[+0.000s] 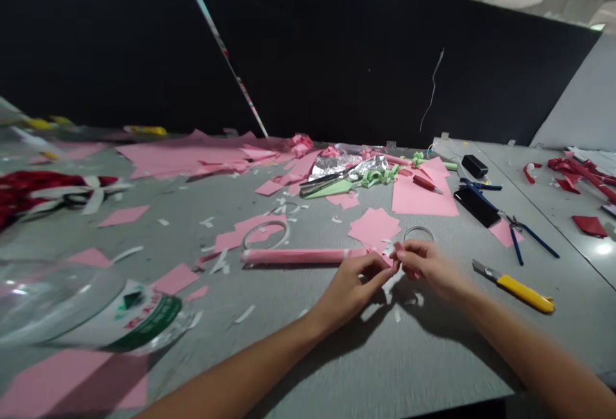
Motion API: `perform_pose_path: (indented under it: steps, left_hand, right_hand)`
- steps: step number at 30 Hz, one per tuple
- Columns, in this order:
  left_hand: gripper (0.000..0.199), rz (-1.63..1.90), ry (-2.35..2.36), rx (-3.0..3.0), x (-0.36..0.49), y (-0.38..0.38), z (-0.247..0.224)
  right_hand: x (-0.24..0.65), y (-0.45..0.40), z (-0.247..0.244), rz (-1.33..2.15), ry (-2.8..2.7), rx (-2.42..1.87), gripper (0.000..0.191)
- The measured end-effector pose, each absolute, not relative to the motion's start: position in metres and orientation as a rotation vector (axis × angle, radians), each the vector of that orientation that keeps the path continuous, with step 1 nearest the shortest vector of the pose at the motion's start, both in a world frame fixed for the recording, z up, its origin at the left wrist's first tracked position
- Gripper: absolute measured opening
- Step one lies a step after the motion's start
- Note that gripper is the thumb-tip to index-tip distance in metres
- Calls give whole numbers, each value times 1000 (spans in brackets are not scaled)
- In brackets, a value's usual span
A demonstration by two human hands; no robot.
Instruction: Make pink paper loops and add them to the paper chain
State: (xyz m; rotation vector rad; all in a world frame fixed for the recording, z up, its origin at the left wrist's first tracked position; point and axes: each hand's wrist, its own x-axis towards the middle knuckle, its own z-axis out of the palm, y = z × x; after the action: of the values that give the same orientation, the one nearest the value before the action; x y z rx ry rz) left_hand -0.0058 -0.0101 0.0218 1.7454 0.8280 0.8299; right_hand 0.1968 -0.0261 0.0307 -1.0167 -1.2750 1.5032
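Observation:
A pink paper-wrapped tube (pixel 298 256) lies across the grey table in front of me. At its right end, my left hand (pixel 356 287) is closed with thumb and fingertips together around the tube's end, where folded pink paper shows. My right hand (pixel 433 269) meets it there, pinching a small pink paper piece (pixel 397 247) between thumb and forefinger. The fingers partly hide the spot where the two hands meet. Just behind my right hand is a roll of tape (pixel 418 231), and several pink paper squares (pixel 374 226) lie behind the tube.
To the right lie a yellow utility knife (pixel 527 293) with its blade out, blue-handled pliers (pixel 529 236) and a black phone (pixel 476 206). A large plastic bottle (pixel 62 303) lies at left. Scissors (pixel 332 181), green curled paper (pixel 380 176) and pink sheets (pixel 192 153) are farther back.

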Motion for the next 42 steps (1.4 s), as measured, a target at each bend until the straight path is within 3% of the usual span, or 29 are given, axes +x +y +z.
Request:
perform_pose_path:
  steps: [6,10,16,20,25,29,32,42]
  left_hand:
    - [37,975,864,1541,-9,2,2]
    - [47,996,862,1567,-7,14,-12]
    - [44,985,862,1681,-5,17,-18]
    - [52,1055,820,1601,-6,23,-25]
    - [62,1080,812,1513,-8,30,-24]
    - [46,1054,805,1530,-5,16,-9]
    - [33,1054,843,1517,-4,9,1]
    - [32,881,779,1443,-4,4,13]
  right_hand:
    - [194,-23,19,1488,-1352,-1008,16]
    - [187,-16,1,1593,-1402,-1013,21]
    - [181,-9,-23,1652,-1455,-1019,23]
    - [182,-3,-29,1617,-1457,-1012,34]
    - [180,-2,-25,1624,-1405,-971,66]
    - [181,-15,-16,1649,-1340,-951,76]
    - [185,-23,-8,1724,-1351,-956,71]
    - [196,-26,-1,1916,-1361,-937,64]
